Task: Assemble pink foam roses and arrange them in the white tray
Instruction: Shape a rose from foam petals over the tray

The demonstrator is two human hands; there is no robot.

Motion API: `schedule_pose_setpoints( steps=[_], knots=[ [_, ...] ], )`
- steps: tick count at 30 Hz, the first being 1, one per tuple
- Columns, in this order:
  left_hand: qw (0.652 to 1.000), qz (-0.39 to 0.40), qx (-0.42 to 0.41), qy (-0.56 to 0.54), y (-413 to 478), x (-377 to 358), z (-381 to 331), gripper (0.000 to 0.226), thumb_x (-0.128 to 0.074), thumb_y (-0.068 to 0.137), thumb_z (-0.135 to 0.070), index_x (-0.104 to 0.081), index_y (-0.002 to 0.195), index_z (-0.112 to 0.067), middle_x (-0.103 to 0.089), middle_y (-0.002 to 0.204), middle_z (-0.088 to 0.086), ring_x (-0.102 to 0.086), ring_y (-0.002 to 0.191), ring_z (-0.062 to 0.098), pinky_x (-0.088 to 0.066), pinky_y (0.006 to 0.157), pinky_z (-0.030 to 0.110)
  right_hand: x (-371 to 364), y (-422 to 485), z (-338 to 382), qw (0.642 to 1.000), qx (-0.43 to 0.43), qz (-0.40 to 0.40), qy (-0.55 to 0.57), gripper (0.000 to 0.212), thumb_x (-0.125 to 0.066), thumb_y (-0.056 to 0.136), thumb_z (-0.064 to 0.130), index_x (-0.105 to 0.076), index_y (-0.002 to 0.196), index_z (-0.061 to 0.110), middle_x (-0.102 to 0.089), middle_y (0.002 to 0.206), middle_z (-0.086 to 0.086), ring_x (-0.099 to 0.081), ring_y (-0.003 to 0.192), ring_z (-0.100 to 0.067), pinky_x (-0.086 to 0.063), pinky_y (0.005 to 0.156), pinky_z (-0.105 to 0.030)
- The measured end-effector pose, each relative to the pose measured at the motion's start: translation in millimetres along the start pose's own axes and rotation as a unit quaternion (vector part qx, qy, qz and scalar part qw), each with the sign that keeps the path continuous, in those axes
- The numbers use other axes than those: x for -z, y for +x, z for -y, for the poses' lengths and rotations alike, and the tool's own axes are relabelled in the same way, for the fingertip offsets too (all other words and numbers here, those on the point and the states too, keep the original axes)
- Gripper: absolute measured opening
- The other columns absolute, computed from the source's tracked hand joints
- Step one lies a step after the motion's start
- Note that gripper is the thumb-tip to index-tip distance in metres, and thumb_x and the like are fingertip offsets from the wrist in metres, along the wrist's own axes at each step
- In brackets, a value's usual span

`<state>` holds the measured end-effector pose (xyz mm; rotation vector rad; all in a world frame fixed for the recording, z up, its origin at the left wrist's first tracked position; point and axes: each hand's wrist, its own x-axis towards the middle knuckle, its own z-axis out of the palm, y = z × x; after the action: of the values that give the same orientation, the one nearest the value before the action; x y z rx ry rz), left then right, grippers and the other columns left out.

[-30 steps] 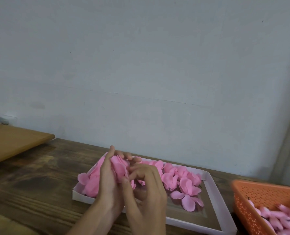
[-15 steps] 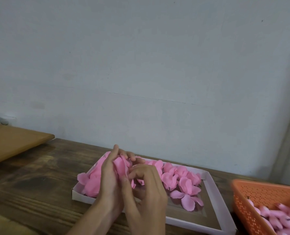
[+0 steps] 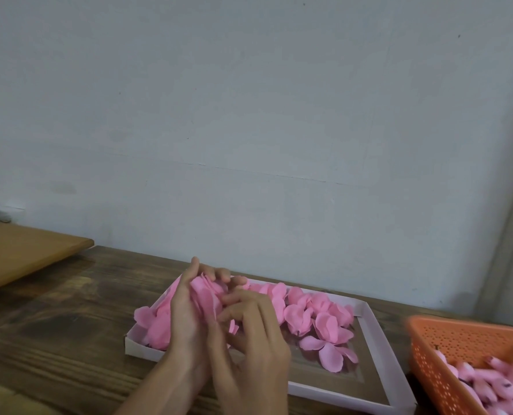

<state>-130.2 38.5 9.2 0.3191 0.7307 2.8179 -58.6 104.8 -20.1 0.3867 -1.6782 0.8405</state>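
Left hand (image 3: pixel 186 320) is gripping petal stack (image 3: pixel 205 298), right hand (image 3: pixel 250 342) pinching it | white tray (image 3: pixel 375 335) holding only loose petals (image 3: pixel 324 324) | no finished rose showing; assembly seemingly early

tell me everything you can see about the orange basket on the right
The orange basket looks like thin moulded plastic, with walls full of small round holes and a plain smooth rim. It stands upright on the wooden table, just right of the white tray; whether the two touch is unclear. The frame's right and bottom edges cut it off. Inside lies a heap of pink foam buds with dark tips. Only the table and these buds are seen touching it.
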Motion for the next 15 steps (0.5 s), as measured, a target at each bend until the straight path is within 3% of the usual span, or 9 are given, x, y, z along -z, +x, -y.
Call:
schedule_pose_setpoints(
  steps=[5, 15],
  knots=[
    [1.000, 0.003, 0.010, -0.028, 2.3, 3.0, 0.1, 0.037, -0.063, 0.084, -0.041, -0.052, 0.060, -0.015, -0.057, 0.066, 0.004, -0.070, 0.061, 0.025, -0.060, 0.056, 0.034, -0.6, -2.0, -0.8, 1.000, -0.002, -0.002, -0.016, 0.021, -0.076, 0.074, -0.003, -0.065, 0.080, 0.014, -0.065, 0.106, 0.009, -0.060, 0.093, 0.012, -0.055, 0.051, -0.026],
    [1.000, -0.001, 0.014, -0.011, 0.6, 2.3, -0.6, 0.045, -0.057, 0.095, -0.041, -0.053, 0.057, -0.016, -0.058, 0.069, 0.004, -0.069, 0.063, 0.024, -0.050, 0.069, 0.039, -1.3, -1.7, 3.6, 0.999, 0.010, -0.004, -0.045, 0.018, -0.074, 0.075, -0.004, -0.065, 0.078, 0.012, -0.064, 0.102, 0.004, -0.062, 0.093, -0.001, -0.054, 0.048, -0.030]
  ],
)
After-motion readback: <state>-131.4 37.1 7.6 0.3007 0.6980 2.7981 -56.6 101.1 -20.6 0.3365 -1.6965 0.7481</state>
